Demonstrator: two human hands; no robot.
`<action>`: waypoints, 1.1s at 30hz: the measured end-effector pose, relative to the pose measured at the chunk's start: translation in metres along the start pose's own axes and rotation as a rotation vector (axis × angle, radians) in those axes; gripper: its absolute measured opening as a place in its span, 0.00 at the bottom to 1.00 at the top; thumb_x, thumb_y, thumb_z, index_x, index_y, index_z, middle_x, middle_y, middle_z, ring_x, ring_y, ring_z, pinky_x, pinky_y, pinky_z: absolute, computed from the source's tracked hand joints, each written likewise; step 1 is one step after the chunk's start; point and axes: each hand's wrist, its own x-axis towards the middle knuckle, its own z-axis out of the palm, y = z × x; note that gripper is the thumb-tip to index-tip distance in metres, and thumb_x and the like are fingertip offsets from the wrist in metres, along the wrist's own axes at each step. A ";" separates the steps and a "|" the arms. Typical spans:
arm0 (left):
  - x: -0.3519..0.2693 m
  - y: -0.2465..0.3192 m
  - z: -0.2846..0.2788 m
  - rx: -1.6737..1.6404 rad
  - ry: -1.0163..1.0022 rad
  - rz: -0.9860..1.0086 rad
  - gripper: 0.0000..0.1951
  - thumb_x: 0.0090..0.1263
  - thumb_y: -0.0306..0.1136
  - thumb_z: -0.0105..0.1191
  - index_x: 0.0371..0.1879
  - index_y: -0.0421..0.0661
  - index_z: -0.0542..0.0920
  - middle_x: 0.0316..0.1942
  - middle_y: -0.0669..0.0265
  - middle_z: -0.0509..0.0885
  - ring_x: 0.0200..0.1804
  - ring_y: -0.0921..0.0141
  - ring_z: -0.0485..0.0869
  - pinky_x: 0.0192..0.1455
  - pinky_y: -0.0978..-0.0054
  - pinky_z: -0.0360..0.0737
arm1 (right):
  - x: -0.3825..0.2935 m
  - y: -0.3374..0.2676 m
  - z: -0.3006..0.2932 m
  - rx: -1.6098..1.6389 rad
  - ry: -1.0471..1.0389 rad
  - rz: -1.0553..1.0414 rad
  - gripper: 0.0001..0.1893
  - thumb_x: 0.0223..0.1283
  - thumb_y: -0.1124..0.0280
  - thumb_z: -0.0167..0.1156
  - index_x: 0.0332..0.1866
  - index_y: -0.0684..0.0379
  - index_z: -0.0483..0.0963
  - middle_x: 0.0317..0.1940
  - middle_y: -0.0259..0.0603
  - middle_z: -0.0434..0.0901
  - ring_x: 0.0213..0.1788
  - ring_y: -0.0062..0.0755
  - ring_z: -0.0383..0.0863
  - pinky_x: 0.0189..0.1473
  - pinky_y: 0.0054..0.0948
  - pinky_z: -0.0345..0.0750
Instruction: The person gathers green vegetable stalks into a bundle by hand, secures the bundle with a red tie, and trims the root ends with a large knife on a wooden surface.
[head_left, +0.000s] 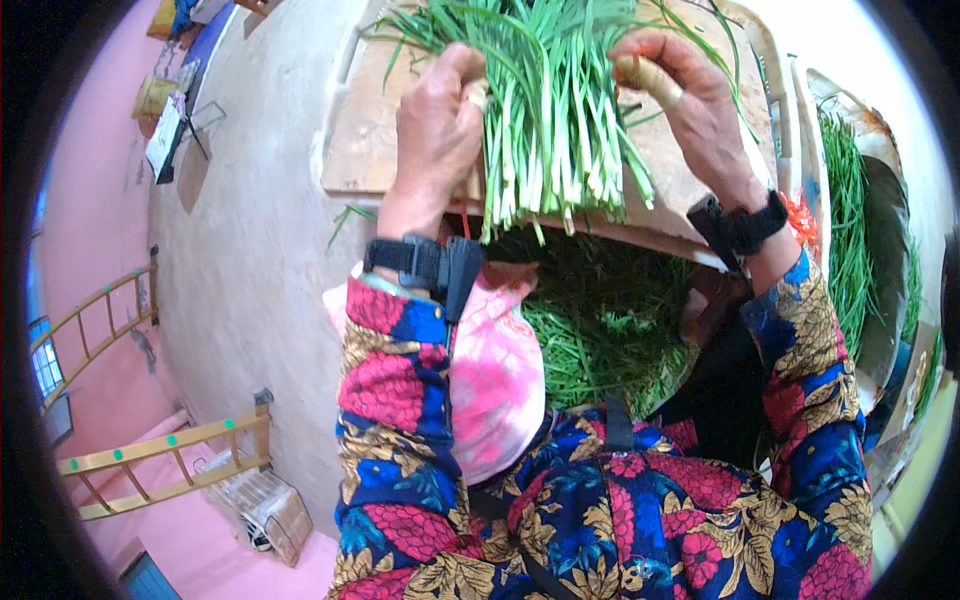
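Observation:
A thick bunch of green leafy stalks with pale cut ends, like garlic chives (559, 142), lies across a wooden board (364, 142), ends towards me. At the bunch's left edge is my left hand (444, 112), its fingers curled in against the stalks; whether it grips any is unclear. My right hand (675, 90) is at the right side, thumb and forefinger pinched on a thin red tie, with tan wrapping on a finger. Part of the tie is hidden behind the fingers and leaves. Both wrists wear black straps.
Loose greens (577, 360) lie below the board, near my lap. At the right, long containers hold more green stalks (847, 217), with a cluster of red ties (801, 221) beside the board. Wooden ladder-like frames (169, 450) and a plastic-wrapped package (259, 502) are at the left.

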 end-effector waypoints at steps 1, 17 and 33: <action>0.004 0.007 0.005 0.021 0.011 -0.018 0.10 0.71 0.21 0.54 0.49 0.44 0.80 0.38 0.70 0.85 0.40 0.77 0.82 0.46 0.79 0.80 | 0.004 -0.003 0.000 -0.039 0.036 -0.004 0.11 0.67 0.69 0.66 0.51 0.60 0.81 0.46 0.37 0.84 0.45 0.26 0.84 0.49 0.26 0.82; 0.006 0.017 0.050 -0.159 0.147 0.060 0.07 0.65 0.26 0.58 0.41 0.46 0.84 0.38 0.56 0.85 0.43 0.50 0.84 0.45 0.57 0.81 | 0.044 -0.036 0.045 -0.168 -0.228 0.237 0.06 0.70 0.71 0.62 0.43 0.62 0.82 0.33 0.32 0.85 0.38 0.18 0.80 0.44 0.21 0.77; -0.002 0.021 0.038 -0.536 0.081 -0.237 0.04 0.67 0.19 0.55 0.31 0.43 0.80 0.26 0.75 0.77 0.29 0.81 0.73 0.32 0.81 0.71 | 0.036 -0.029 0.039 -0.747 -0.371 0.008 0.07 0.61 0.71 0.61 0.39 0.63 0.82 0.33 0.51 0.83 0.39 0.50 0.84 0.43 0.40 0.80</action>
